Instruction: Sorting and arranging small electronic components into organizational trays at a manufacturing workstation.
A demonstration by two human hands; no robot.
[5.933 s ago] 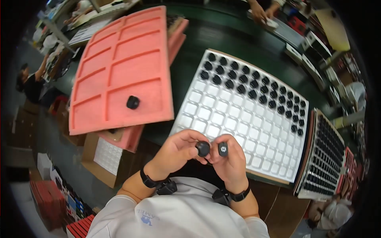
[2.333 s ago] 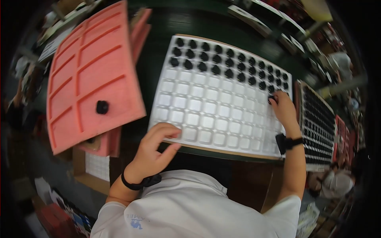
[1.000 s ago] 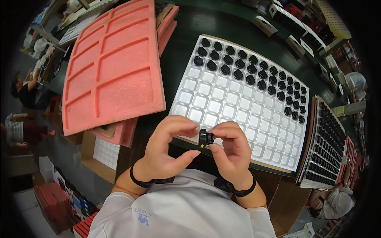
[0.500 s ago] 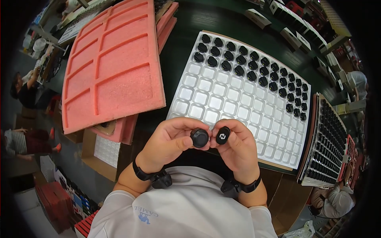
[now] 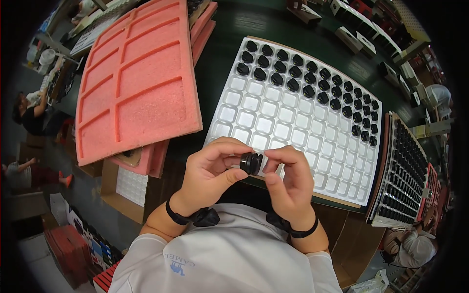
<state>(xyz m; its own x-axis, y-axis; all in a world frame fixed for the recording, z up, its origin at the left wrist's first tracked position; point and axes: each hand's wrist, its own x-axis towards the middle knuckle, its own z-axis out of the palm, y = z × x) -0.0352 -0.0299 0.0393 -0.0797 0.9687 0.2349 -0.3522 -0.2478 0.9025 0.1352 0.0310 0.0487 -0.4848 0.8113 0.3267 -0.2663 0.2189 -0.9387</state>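
Note:
Close in front of my chest, my left hand and my right hand press two small black round parts together face to face. Each hand pinches one of them between thumb and fingers. Just beyond the hands lies a white tray of square pockets. Black round parts fill its far rows and right side, while the near pockets are bare. Both wrists wear black bands.
A stack of pink foam sheets lies to the left. A second tray full of black parts stands at the right. An open cardboard box sits below the foam. People work at the far left and lower right.
Half a second ago the two black parts were held apart with their faces toward me. Now my hands have turned them and brought them together.

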